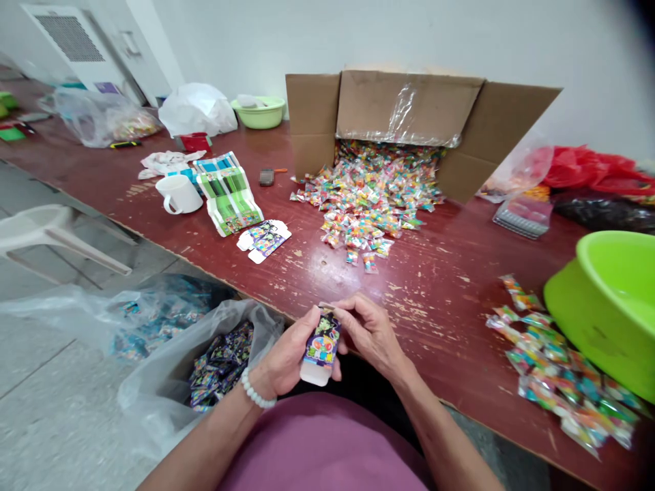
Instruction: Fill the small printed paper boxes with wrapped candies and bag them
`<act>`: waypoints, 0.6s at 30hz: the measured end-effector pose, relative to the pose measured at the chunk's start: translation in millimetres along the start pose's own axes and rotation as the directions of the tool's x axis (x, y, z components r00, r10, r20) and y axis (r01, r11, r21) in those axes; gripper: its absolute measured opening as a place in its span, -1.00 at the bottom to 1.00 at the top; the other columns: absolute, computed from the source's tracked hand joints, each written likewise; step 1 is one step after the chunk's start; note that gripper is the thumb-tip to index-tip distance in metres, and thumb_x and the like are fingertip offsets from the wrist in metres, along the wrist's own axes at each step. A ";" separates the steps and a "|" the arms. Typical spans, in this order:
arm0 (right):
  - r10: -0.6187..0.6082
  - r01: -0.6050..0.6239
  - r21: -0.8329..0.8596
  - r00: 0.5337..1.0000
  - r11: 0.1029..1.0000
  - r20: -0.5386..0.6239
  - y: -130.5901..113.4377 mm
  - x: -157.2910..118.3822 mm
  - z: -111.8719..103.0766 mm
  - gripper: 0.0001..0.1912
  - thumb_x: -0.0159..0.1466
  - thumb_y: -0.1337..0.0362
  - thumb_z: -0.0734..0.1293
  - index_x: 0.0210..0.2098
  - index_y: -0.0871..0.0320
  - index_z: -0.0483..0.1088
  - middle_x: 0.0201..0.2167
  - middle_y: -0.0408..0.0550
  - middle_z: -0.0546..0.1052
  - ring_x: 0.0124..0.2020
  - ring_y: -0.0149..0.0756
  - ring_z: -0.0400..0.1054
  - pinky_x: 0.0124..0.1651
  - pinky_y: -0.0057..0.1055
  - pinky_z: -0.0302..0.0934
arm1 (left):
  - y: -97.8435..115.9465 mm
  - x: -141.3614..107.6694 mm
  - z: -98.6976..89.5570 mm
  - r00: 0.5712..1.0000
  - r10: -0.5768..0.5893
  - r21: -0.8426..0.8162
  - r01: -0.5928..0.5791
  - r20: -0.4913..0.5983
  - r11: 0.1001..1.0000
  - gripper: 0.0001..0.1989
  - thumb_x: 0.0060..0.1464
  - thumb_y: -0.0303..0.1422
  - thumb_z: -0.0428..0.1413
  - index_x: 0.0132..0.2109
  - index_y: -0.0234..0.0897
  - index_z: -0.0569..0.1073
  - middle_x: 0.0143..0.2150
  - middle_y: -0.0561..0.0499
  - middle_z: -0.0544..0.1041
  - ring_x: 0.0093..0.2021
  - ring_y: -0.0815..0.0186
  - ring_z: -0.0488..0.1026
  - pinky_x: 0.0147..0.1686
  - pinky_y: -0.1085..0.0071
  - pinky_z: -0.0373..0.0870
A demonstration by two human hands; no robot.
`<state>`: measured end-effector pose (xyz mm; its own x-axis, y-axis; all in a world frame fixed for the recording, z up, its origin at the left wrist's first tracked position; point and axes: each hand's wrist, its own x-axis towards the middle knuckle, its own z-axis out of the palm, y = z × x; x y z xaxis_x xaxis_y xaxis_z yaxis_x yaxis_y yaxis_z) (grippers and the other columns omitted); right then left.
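A small printed candy box (322, 346), purple and black with colourful pictures, is upheld in front of my body. My left hand (294, 348) wraps round its side, with the thumb along the edge. At the box's far end, the fingers of my right hand (366, 331) close on its top flap. A white flap sticks out at the near end. Just beyond lie flat unfolded boxes (267, 239) of similar print. A pile of wrapped candies (368, 198) spills from a cardboard carton (409, 106) onto the red table (409, 273).
To the left, a plastic bag (148, 382) holds many filled small boxes or packets. A white mug (179, 194) and green printed card sheets (230, 198) stand on the table's left part. On the right are a green basin (604, 307) and more wrapped candies (557, 368).
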<state>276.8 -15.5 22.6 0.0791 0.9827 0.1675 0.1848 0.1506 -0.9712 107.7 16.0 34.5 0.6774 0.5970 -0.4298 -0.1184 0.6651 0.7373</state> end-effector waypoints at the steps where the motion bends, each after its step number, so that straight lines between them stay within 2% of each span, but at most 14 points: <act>1: -0.007 0.007 -0.010 0.999 1.000 0.031 -2.3 -0.2 -0.3 -0.79 0.35 0.13 0.31 -0.24 0.09 0.54 -0.27 -0.04 0.57 -0.31 -0.28 0.47 -0.17 -0.33 0.34 | -1.4 1.3 0.1 0.999 -0.022 -0.018 0.021 -0.024 1.000 -0.43 0.23 0.11 -0.06 0.06 -0.30 0.38 -0.38 -0.05 0.53 -0.57 0.31 0.50 -0.57 0.45 0.40; 4: 0.052 -0.059 0.078 0.995 0.995 0.082 -9.2 1.2 -1.1 -0.80 0.33 0.15 0.33 -0.33 0.12 0.49 -0.16 -0.03 0.61 -0.51 -0.39 0.46 -0.31 -0.37 0.38 | -5.0 5.0 1.4 0.995 -0.006 -0.032 0.003 -0.096 0.999 -0.42 0.24 0.12 -0.09 0.08 -0.27 0.40 -0.41 -0.02 0.53 -0.60 0.35 0.46 -0.60 0.48 0.37; 7: 0.155 -0.167 0.125 0.982 0.978 0.106 -11.5 5.3 -0.5 -0.84 0.26 0.16 0.39 -0.30 0.14 0.48 -0.36 -0.09 0.62 -0.62 -0.41 0.43 -0.49 -0.44 0.33 | -6.8 7.7 3.5 0.996 0.002 0.012 -0.001 -0.094 1.000 -0.34 0.20 0.18 -0.12 0.00 -0.31 0.47 -0.44 -0.02 0.53 -0.65 0.37 0.41 -0.65 0.49 0.31; 9: 0.211 -0.225 0.147 0.972 0.963 0.107 -10.0 8.9 0.4 -0.82 0.26 0.15 0.39 -0.30 0.15 0.47 -0.52 -0.15 0.57 -0.63 -0.37 0.43 -0.53 -0.47 0.30 | -7.2 8.7 4.1 0.994 0.020 0.087 -0.010 -0.111 0.996 -0.28 0.19 0.22 -0.17 -0.16 -0.38 0.52 -0.52 -0.04 0.50 -0.68 0.39 0.37 -0.66 0.50 0.27; 11: 0.267 -0.279 0.193 0.960 0.941 0.086 -8.0 12.3 1.1 -0.78 0.25 0.12 0.40 -0.35 0.16 0.45 -0.59 -0.17 0.52 -0.67 -0.37 0.41 -0.57 -0.48 0.27 | -7.3 9.3 3.6 0.992 0.044 0.176 -0.022 -0.121 0.984 -0.22 0.18 0.24 -0.21 -0.31 -0.41 0.53 -0.60 -0.04 0.45 -0.69 0.40 0.36 -0.65 0.51 0.26; 13: 0.293 -0.300 0.234 0.954 0.925 0.066 -7.7 14.1 0.9 -0.74 0.22 0.09 0.42 -0.39 0.17 0.42 -0.61 -0.17 0.51 -0.68 -0.37 0.40 -0.58 -0.47 0.25 | -6.9 9.5 2.3 0.990 0.076 0.238 -0.045 -0.123 0.970 -0.19 0.17 0.25 -0.22 -0.37 -0.43 0.53 -0.62 -0.06 0.44 -0.68 0.39 0.37 -0.64 0.51 0.26; 15: 0.266 -0.283 0.278 0.959 0.918 0.099 -10.2 13.0 -0.3 -0.74 0.23 0.08 0.42 -0.37 0.15 0.42 -0.58 -0.16 0.53 -0.67 -0.36 0.40 -0.58 -0.46 0.26 | -5.9 9.3 0.9 0.987 0.104 0.246 -0.071 -0.123 0.967 -0.21 0.16 0.26 -0.18 -0.28 -0.43 0.56 -0.57 -0.06 0.47 -0.66 0.39 0.39 -0.64 0.51 0.27; 18: 0.138 -0.188 0.268 0.971 0.945 0.195 -16.4 6.7 -2.9 -0.77 0.31 0.09 0.35 -0.33 0.12 0.44 -0.31 -0.06 0.61 -0.52 -0.34 0.47 -0.41 -0.38 0.36 | -4.9 8.9 -0.6 0.987 0.119 0.200 -0.095 -0.111 0.975 -0.25 0.15 0.24 -0.10 0.06 -0.35 0.49 -0.49 -0.03 0.52 -0.66 0.36 0.42 -0.66 0.49 0.30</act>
<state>277.1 -11.6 40.1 -0.0888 0.9960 -0.0048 -0.1030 -0.0140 -0.9946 114.0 18.3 26.8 0.5734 0.7181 -0.3944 -0.0343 0.5020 0.8642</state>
